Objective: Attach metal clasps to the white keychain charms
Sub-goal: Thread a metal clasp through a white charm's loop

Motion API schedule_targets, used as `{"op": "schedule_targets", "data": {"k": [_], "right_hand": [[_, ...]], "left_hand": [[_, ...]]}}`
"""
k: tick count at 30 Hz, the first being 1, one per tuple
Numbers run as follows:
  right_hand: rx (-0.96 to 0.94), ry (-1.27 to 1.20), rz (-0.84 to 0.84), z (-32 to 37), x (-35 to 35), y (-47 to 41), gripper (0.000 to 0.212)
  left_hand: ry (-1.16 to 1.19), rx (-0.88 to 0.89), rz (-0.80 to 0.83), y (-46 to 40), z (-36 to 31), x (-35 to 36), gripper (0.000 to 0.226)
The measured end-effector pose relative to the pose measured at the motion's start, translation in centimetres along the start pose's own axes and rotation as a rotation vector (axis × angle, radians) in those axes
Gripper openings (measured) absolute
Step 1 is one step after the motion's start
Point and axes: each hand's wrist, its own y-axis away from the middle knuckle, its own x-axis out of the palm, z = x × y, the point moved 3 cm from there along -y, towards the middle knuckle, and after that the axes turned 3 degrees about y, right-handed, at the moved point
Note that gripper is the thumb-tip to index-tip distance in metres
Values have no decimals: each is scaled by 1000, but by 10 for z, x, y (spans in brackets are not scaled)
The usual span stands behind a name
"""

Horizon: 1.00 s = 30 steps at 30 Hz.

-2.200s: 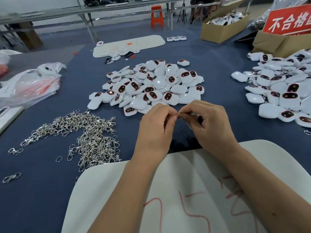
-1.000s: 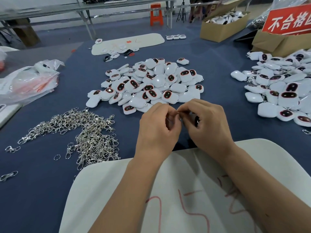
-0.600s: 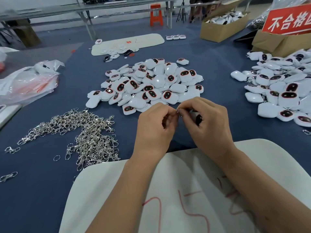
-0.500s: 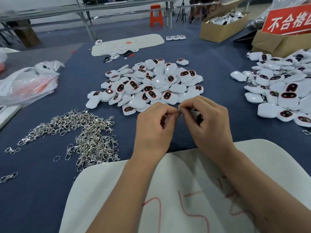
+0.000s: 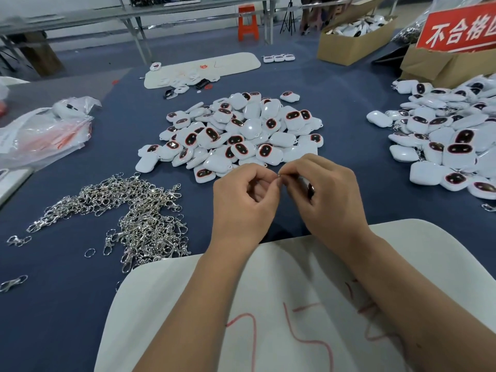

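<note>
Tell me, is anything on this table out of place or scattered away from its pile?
Mostly tidy. A few metal clasps and one loose ring lie apart from the main clasp pile on the blue cloth, at the near left. One more stray sits at the right edge. Nothing looks damaged.

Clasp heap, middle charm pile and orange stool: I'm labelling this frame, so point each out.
clasp heap (image 5: 139, 210), head view, dense middle of the tangle
middle charm pile (image 5: 241, 132), head view, centre of the pile
orange stool (image 5: 248, 22), head view, its front

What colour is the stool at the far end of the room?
Orange stool, seen in the head view.
</note>
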Motion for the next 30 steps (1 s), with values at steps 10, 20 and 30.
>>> {"op": "schedule_targets", "data": {"k": [10,20,30], "right_hand": [[208,-334,70,-10,4,1,15],[355,-615,175,-16,3,-2,16],[376,-687,323,-20,7,-2,16]], "left_hand": [[35,84,-76,-2,-6,-5,10],[137,43,47,-2,-5,-2,10],[248,-52,173,-4,1,-5,12]]}}
